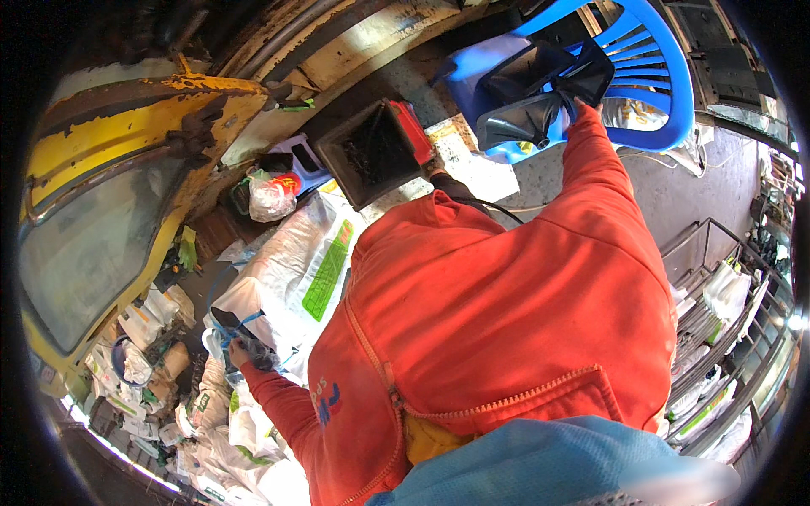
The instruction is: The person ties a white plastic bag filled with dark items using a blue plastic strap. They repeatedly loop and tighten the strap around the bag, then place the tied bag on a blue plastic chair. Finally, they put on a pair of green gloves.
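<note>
My right hand (585, 112) reaches up to a blue plastic chair (679, 80). Its fingers close on the near edge of a glossy black plastic part (585, 78) with flared ends. Beside it on the seat lie more black plastic parts (516, 121) of similar look. Low on the left, my left hand (239, 352) is at the mouth of a big white woven sack (283, 257) with blue ties. A dark, shiny plastic piece (259, 352) is against its fingers, which look closed on it; the fingertips are partly hidden.
A dark open bin (342, 181) stands ahead, with a red object (411, 133) along its side. White sheets (489, 179) lie on the floor. At left are a worn yellow door (105, 126) with a window and heaped sacks (232, 430). A metal rack (713, 291) stands right.
</note>
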Demonstrator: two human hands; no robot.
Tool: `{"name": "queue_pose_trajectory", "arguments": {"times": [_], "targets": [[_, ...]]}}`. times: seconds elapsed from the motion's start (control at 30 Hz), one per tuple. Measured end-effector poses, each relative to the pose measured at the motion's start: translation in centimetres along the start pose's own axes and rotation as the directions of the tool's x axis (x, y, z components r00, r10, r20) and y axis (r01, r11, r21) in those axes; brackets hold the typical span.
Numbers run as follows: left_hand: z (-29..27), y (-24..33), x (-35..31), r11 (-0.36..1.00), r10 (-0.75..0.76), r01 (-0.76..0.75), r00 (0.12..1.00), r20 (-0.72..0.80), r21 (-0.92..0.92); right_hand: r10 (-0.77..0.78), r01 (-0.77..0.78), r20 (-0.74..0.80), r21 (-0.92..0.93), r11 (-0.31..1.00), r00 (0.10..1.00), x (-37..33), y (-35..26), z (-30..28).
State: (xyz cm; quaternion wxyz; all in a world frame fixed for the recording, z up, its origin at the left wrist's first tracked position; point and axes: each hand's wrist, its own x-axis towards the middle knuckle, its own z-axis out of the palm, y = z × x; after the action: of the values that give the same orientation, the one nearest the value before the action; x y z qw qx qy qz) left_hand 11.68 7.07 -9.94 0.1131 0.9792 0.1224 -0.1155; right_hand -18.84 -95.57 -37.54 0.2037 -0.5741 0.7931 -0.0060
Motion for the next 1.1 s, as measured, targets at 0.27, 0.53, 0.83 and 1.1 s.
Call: {"name": "queue_pose_trajectory", "arguments": {"times": [0.27, 0.53, 0.83, 1.1], "targets": [[1.5, 0.9, -0.8, 0.948, 0.134, -0.117, 0.990, -0.037, 0.295, -0.447, 0.309, -0.148, 0.898, 0.314, 0.882, -19.1, -13.7, -2.5], [2.2, 5.4, -2.4, 0.973, -0.168, 0.126, 0.961, -0.221, -0.192, -0.887, 0.191, -0.292, 0.907, -0.376, -0.359, -59.2, -30.1, -12.2], [2.6, 5.5, -1.9, 0.966, -0.165, 0.108, 0.958, -0.236, -0.236, -0.875, 0.102, -0.078, 0.984, -0.143, -0.478, -62.7, -36.3, -11.4], [2.8, 4.2, -1.3, 0.990, -0.107, 0.080, 0.967, -0.233, -0.119, -0.925, 0.095, -0.043, 0.992, -0.085, -0.377, -54.0, -35.8, -15.5]]}}
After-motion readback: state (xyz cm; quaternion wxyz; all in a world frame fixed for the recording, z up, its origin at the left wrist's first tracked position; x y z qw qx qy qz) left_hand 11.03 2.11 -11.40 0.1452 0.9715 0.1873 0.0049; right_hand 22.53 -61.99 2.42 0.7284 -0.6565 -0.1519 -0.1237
